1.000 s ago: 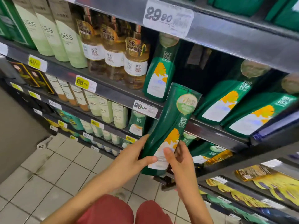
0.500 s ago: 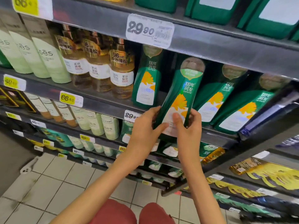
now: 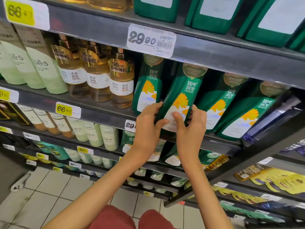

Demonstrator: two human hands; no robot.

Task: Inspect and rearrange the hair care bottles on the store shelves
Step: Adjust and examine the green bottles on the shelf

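A dark green shampoo bottle (image 3: 184, 95) with a yellow flower on its label stands tilted in the row on the middle shelf (image 3: 105, 113). Both hands hold its lower part. My left hand (image 3: 148, 126) grips its left edge, thumb across the label's bottom. My right hand (image 3: 189, 128) grips its right edge, with the thumb on the white label. Matching green bottles stand to its left (image 3: 146, 86) and right (image 3: 219, 103), with another (image 3: 247, 116) leaning further right.
Amber pump bottles (image 3: 120, 80) and pale green bottles (image 3: 42, 66) fill the same shelf to the left. The shelf above (image 3: 231, 58) hangs low over the bottle caps, with a 29.90 price tag (image 3: 151, 40). Lower shelves hold more bottles. Tiled floor (image 3: 49, 192) lies below.
Both hands have lifted the green bottle from in front of the shelf edge up and into the row between the other green bottles. The camera has moved closer to the shelf.
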